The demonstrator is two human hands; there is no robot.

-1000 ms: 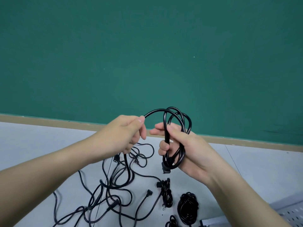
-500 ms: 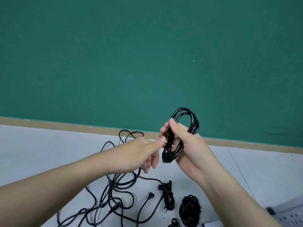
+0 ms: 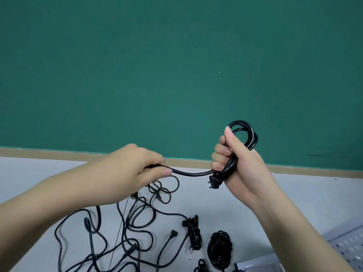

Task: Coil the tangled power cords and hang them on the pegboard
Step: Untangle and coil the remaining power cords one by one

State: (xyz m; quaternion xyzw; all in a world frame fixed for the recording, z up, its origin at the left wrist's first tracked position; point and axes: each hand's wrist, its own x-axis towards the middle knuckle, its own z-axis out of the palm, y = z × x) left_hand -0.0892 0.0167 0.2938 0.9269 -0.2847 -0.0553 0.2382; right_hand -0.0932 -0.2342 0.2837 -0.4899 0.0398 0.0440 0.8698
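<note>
A grey perforated metal pegboard [image 3: 347, 244] lies at the lower right of the frame, with nothing seen on it. The right hand [image 3: 235, 160] grips a black rubber power cord coil [image 3: 243, 134] at right of centre, fingers curled round its loops, plug dangling below. The left hand [image 3: 129, 173], half a second ago beside the coil, now sits further left, pinching the cord's free length taut. Tangled black cords [image 3: 137, 232] and two wound black bundles [image 3: 219, 250] lie on the pale grey tabletop [image 3: 294, 193] below.
</note>
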